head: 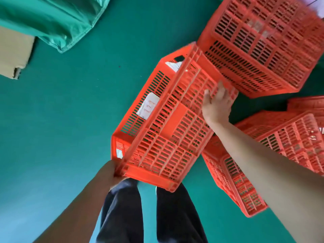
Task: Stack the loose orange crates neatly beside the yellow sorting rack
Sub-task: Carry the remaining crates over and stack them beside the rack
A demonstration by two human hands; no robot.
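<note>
The crate hangs tilted above the floor, slotted base up, between the two hands. The left hand has its fingers curled round the near corner rim, while the right hand lays its fingers spread and fairly straight on the base by the far edge. Just beyond those fingertips lies a second crate.

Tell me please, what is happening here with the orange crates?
A person holds one orange crate tilted above the green floor. The left hand grips its near corner. The right hand is on its far end, but its grip is blurred. Other orange crates lie loose at odd angles on the right.
</note>
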